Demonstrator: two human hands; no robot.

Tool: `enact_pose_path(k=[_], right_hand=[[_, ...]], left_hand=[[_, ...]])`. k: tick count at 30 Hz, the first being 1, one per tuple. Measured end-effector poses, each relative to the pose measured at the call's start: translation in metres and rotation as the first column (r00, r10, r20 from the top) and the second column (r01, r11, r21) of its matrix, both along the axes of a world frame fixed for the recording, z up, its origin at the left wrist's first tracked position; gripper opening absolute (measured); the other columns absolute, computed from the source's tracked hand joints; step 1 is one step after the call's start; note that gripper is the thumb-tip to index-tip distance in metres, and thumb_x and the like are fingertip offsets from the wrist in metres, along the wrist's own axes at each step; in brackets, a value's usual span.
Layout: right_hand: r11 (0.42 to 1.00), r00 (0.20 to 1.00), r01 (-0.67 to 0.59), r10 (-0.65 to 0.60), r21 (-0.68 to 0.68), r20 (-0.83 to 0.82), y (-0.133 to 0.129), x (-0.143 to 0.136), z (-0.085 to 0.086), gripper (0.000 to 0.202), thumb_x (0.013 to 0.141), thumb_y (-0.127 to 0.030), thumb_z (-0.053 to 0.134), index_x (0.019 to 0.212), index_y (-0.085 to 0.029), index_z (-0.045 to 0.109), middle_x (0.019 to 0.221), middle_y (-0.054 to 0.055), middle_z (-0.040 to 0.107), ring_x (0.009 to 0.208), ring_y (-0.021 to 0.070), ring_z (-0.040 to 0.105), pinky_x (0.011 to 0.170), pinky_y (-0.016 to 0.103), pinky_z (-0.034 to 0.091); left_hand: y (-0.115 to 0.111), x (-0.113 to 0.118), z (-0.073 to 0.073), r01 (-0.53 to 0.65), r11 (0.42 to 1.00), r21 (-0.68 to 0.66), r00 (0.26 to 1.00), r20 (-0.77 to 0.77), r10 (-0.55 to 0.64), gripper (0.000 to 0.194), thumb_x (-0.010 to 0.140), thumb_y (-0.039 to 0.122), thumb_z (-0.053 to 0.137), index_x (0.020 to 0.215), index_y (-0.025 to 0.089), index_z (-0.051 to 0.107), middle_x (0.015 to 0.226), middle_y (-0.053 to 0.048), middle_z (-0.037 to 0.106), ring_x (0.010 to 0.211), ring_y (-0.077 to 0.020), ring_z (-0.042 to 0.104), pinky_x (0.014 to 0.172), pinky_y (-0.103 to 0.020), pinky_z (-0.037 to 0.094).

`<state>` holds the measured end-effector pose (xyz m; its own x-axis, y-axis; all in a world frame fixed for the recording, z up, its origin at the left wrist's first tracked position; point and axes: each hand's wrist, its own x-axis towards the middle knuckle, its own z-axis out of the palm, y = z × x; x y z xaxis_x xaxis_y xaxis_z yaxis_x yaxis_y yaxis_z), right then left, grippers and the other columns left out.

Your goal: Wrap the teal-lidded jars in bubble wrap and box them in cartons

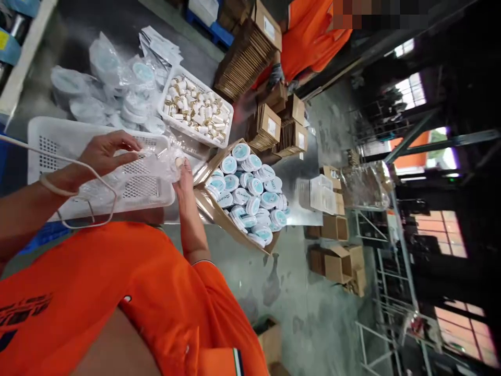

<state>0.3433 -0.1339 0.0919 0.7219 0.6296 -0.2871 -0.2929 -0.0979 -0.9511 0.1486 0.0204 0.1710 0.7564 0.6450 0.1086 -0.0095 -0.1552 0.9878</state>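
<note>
My left hand is over a white perforated basket, thumb and fingers apart, with clear plastic beneath it. At the basket's right end my right hand pinches a crumpled clear plastic bag; a small pale piece shows at its fingertips. Beyond the basket stands a white tray of small white-capped bottles. To the right, an open carton holds a heap of round white and teal tins. Bagged round items are piled behind the basket.
Stacks of folded cardboard stand at the table's far side, near a person in orange with a gloved hand. Clear plastic containers sit at the table's right end. Cartons and metal racks lie beyond. A white cable crosses my left forearm.
</note>
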Motion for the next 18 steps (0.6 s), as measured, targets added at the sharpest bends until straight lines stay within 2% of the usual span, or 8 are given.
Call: enact_pose_path(k=[2,4,7,10,13,15,17,18], right_hand=[[0.998,0.997,0.054,-0.055,0.022,0.052,-0.008,-0.002,0.009,0.049,0.087,-0.046,0.087,0.082,-0.029,0.041,0.074,-0.007,0.047,0.072,0.0157,0.050,0.068,0.025,0.050],[0.999,0.989,0.051,-0.051,0.004,0.142,-0.013,-0.007,0.018,0.054,0.084,-0.042,0.091,0.078,-0.029,0.039,0.072,-0.008,0.040,0.073,0.0140,0.044,0.068,0.023,0.044],[1.000,0.975,0.005,0.000,-0.020,0.222,-0.014,-0.020,0.028,0.058,0.080,-0.039,0.095,0.074,-0.028,0.039,0.070,-0.009,0.035,0.074,0.0130,0.040,0.067,0.023,0.039],[1.000,0.987,-0.008,0.011,-0.022,0.160,-0.013,-0.033,0.028,0.059,0.079,-0.042,0.099,0.075,-0.027,0.041,0.068,-0.010,0.036,0.074,0.0133,0.041,0.067,0.023,0.038],[0.998,0.998,0.063,-0.064,0.016,0.012,-0.019,-0.033,0.027,0.063,0.079,-0.050,0.101,0.077,-0.028,0.042,0.068,-0.009,0.040,0.073,0.0145,0.046,0.068,0.024,0.042],[0.988,0.986,0.148,-0.143,0.046,-0.090,-0.030,-0.027,0.029,0.064,0.084,-0.056,0.098,0.079,-0.029,0.041,0.070,-0.008,0.045,0.074,0.0154,0.050,0.068,0.025,0.047],[0.970,0.962,0.235,-0.224,0.057,-0.156,-0.042,-0.018,0.035,0.062,0.091,-0.058,0.093,0.081,-0.030,0.039,0.071,-0.007,0.049,0.073,0.0154,0.053,0.069,0.026,0.051],[0.961,0.952,0.269,-0.256,0.062,-0.169,-0.048,-0.014,0.039,0.059,0.096,-0.058,0.089,0.082,-0.030,0.039,0.072,-0.007,0.050,0.073,0.0148,0.054,0.071,0.025,0.053]], left_hand=[[-0.010,0.005,0.010,-0.027,1.000,-0.001,1.000,-0.007,0.027,0.039,0.085,0.052,0.086,0.092,0.016,0.075,0.096,-0.009,0.075,0.092,-0.0207,0.069,0.093,-0.037,0.063],[-0.024,0.018,0.014,-0.024,0.998,-0.052,0.996,-0.086,0.019,0.044,0.082,0.058,0.087,0.091,0.016,0.075,0.087,-0.007,0.072,0.081,-0.0188,0.066,0.082,-0.034,0.061],[-0.047,0.045,0.009,0.013,0.989,-0.146,0.980,-0.197,-0.042,0.059,0.068,0.067,0.095,0.090,0.017,0.072,0.086,-0.006,0.074,0.080,-0.0183,0.067,0.078,-0.031,0.060],[-0.063,0.063,-0.004,-0.042,0.978,-0.205,0.975,-0.223,-0.005,0.067,0.057,0.070,0.100,0.085,0.019,0.068,0.086,-0.005,0.075,0.080,-0.0186,0.068,0.076,-0.032,0.060],[-0.060,0.069,-0.014,-0.069,0.952,-0.298,0.978,-0.207,0.007,0.057,0.065,0.063,0.098,0.087,0.020,0.068,0.087,-0.005,0.074,0.080,-0.0185,0.068,0.076,-0.034,0.062],[-0.048,0.072,-0.016,-0.147,0.941,-0.304,0.972,-0.218,0.082,0.052,0.072,0.057,0.096,0.088,0.020,0.064,0.085,-0.003,0.070,0.079,-0.0165,0.067,0.077,-0.034,0.062],[-0.035,0.075,-0.015,-0.263,0.914,-0.308,0.949,-0.254,0.187,0.056,0.075,0.058,0.096,0.092,0.021,0.057,0.081,0.001,0.063,0.076,-0.0139,0.064,0.077,-0.032,0.063],[-0.031,0.076,-0.014,-0.270,0.897,-0.349,0.941,-0.294,0.169,0.061,0.077,0.062,0.097,0.095,0.021,0.055,0.080,0.002,0.062,0.076,-0.0138,0.063,0.077,-0.033,0.063]])
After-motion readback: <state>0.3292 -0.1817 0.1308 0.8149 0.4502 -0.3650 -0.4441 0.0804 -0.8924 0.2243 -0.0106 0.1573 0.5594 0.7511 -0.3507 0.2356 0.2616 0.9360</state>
